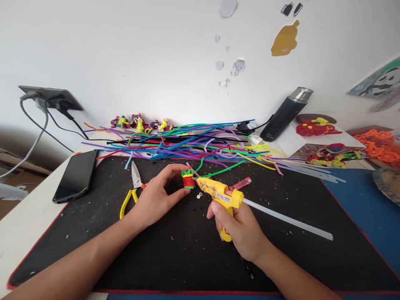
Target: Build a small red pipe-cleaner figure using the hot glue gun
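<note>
My left hand [159, 192] pinches a small pipe-cleaner figure [188, 180], a red body with a yellow band and green loops on top and green at its base. In my right hand [239, 225] is a yellow hot glue gun [217, 191], my fingers wrapped around its handle. The gun's nozzle points left and meets the figure's right side or lies very close to it; I cannot tell which. A long clear glue stick [287, 218] juts from the gun's back. Just below the figure, small white round pieces [199, 195] lie on the black mat [150, 258].
Yellow-handled scissors [134, 185] lie left of my left hand, a phone [76, 175] farther left. Behind are many coloured pipe cleaners [175, 141] and several finished figures [137, 123]. A pink lighter [240, 183] and a black flask [286, 114] are to the right.
</note>
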Action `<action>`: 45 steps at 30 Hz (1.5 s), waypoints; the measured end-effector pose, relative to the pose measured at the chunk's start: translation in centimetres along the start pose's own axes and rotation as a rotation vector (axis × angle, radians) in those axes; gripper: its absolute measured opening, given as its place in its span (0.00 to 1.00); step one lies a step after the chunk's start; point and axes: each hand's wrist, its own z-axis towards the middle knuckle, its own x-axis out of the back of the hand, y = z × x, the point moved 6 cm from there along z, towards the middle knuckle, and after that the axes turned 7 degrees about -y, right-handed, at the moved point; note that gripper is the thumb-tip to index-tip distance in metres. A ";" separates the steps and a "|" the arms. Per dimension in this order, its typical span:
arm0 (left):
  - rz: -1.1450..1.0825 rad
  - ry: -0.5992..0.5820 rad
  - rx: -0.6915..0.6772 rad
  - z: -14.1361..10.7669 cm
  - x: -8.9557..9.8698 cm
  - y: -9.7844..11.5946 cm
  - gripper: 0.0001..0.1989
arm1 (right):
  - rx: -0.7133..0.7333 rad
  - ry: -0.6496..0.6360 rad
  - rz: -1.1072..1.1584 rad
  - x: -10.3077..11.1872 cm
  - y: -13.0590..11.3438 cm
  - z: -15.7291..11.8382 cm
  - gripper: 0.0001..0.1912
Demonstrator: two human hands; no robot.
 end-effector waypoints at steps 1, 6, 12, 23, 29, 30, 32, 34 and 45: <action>0.001 0.000 -0.001 0.0 0.0 0.0 0.22 | 0.003 -0.002 0.000 0.0 0.0 0.0 0.27; 0.006 0.001 -0.008 0.0 0.0 0.1 0.22 | 0.025 -0.007 -0.015 -0.1 0.1 0.1 0.26; 0.006 0.002 -0.009 0.1 0.0 0.2 0.23 | 0.027 -0.015 -0.009 -0.2 0.1 0.2 0.26; 0.018 -0.004 -0.015 0.0 0.0 0.2 0.22 | 0.002 -0.016 -0.005 -0.3 0.0 0.1 0.26; 0.014 0.003 -0.021 0.1 0.0 0.4 0.22 | 0.000 -0.013 -0.008 -0.2 -0.1 0.0 0.27; 0.014 0.004 -0.022 0.1 0.0 0.4 0.22 | 0.001 -0.013 -0.009 -0.2 -0.1 0.0 0.27; 0.013 0.001 -0.023 0.1 0.0 0.4 0.22 | 0.002 -0.017 -0.010 -0.2 0.0 0.0 0.27; 0.013 -0.002 -0.021 0.1 0.0 0.4 0.22 | 0.004 -0.016 -0.011 -0.2 0.1 0.0 0.27; 0.004 -0.008 -0.022 0.1 0.0 0.5 0.22 | 0.003 -0.011 -0.027 -0.2 0.0 0.0 0.27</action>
